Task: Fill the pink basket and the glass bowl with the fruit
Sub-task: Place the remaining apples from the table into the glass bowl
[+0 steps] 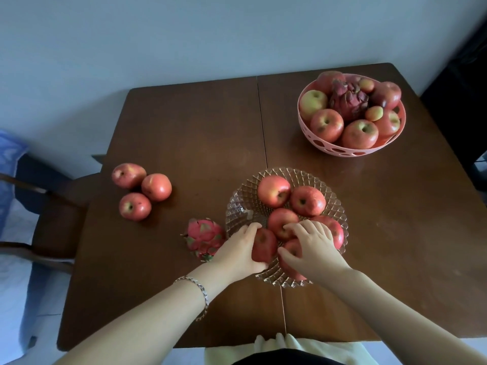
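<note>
Glass bowl [239, 206] sits close to the near edge of the table [184, 127], on its centre seam, and holds six red apples crowded toward its right and near sides, with its far-left part bare. Both hands are in it, seemingly settling fruit so the pile nests low and nothing rolls over the shallow rim. The left hand [242, 250] reaches in over the near-left rim with a bracelet [203, 291] on the wrist; its fingers and thumb are curled round the near-left apple [264, 246], which is pressed against its neighbours. The right hand [315, 246] comes from the near-right side, palm down and wrist raised, fingers arched over the near apple [295, 249] with the thumb against its left flank, a clawed hold from above.

Pink basket [342, 152] stands at the far right corner, heaped with apples around a dark dragon fruit [347, 100], and looks full. Unplaced fruit remains: a pink dragon fruit [204, 238] just beside the bowl's left rim, and three loose apples [143, 192] clustered near the left edge, so I judge the bowl part-filled
</note>
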Motion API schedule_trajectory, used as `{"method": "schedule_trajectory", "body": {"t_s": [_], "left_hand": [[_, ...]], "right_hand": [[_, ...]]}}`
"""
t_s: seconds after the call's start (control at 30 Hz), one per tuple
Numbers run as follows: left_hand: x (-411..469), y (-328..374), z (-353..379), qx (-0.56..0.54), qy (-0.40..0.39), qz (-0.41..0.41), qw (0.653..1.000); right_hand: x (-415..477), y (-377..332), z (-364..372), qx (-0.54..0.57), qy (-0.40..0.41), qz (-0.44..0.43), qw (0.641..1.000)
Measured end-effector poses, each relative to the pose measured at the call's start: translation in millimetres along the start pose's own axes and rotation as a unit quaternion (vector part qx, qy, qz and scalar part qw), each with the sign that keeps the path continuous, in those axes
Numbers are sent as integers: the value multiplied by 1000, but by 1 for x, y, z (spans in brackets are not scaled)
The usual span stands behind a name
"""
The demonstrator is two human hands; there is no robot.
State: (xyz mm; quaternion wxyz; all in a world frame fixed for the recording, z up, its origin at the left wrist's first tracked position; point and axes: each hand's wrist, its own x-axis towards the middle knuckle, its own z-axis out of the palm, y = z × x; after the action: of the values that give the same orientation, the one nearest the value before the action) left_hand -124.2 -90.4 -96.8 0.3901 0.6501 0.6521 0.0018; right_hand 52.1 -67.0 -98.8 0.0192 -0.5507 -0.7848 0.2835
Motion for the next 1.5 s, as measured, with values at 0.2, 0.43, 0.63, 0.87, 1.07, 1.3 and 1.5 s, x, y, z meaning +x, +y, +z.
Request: {"method": "schedule_trajectory", "body": {"t_s": [0.2,0.43,0.63,0.87,1.07,1.3,1.5], "left_hand": [[-12,-12,-21,-30,-46,-2,998],[-21,-95,-93,-60,309,-62,947],[-5,-196,-120,-44,233,-307,922],[-11,-185,-120,-24,247,-286,926],[-24,-108,-118,-28,302,-104,947],[-12,-54,-85,-23,249,-36,968],[-15,-44,-72,-15,237,-72,969]], "right_hand": [[17,-22,-9,36,26,8,999],[63,-92,-13,74,13,-77,994],[98,-145,4,94,-21,-110,989],[105,-130,9,39,-29,-75,996],[81,-80,-2,-169,-168,-109,965],[75,-67,-5,-89,-109,-101,985],[66,-55,9,-84,-118,-88,985]]}}
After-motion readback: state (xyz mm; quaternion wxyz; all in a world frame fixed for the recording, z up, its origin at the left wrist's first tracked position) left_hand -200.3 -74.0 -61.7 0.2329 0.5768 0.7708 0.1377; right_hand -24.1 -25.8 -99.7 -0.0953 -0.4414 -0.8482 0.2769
